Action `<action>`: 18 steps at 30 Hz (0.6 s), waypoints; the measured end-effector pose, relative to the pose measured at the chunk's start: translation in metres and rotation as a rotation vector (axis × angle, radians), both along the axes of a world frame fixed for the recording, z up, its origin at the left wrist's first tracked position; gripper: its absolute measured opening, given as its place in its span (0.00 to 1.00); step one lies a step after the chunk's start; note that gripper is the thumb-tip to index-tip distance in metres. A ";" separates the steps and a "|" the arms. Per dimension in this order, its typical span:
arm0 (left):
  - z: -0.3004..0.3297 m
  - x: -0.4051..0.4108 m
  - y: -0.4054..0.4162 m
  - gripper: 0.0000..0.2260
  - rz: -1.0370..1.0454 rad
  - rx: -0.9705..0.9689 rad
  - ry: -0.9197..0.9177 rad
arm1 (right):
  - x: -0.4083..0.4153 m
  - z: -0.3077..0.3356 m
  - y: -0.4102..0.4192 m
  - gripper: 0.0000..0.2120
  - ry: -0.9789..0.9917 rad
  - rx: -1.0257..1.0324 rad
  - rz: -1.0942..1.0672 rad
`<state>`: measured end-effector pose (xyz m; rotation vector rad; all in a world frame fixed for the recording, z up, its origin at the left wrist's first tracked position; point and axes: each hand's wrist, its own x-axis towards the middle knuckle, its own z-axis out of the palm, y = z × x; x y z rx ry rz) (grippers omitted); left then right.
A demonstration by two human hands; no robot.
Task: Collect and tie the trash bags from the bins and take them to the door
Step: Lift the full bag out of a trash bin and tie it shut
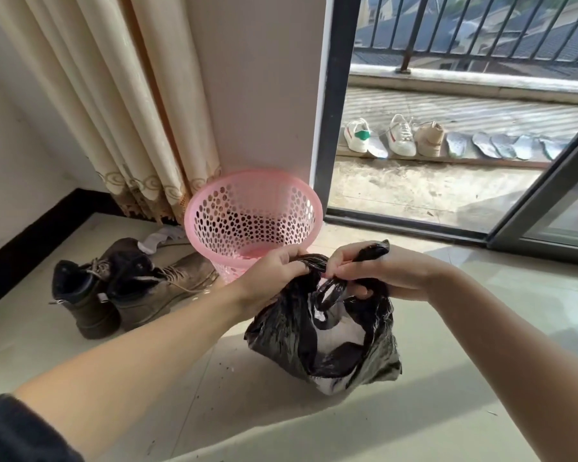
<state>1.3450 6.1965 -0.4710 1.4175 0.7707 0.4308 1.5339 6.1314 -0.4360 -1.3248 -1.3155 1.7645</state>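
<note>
A black trash bag (324, 341) sits on the pale tiled floor in front of me, its mouth partly open with white waste showing inside. My left hand (274, 275) pinches one twisted handle of the bag at its top. My right hand (381, 271) grips the other handle, whose end sticks up past my fingers, and a loop of black plastic hangs between the two hands. Just behind the bag stands a pink perforated bin (252, 216) with no liner in it.
A pair of brown boots (127, 288) lies left of the bin, below a cream curtain (114, 105). To the right, an open sliding door (548, 208) leads to a balcony where several shoes (401, 136) and insoles are lined up before a railing.
</note>
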 end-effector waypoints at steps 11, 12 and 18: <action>-0.004 -0.002 -0.003 0.11 -0.102 -0.470 0.002 | -0.032 -0.027 0.004 0.14 -1.004 0.776 -0.161; -0.005 -0.004 -0.003 0.11 -0.141 -0.494 -0.019 | -0.035 -0.028 0.003 0.15 -1.019 0.800 -0.128; -0.018 -0.003 0.004 0.11 -0.169 -0.480 0.003 | -0.032 -0.032 -0.005 0.13 -1.111 0.869 -0.001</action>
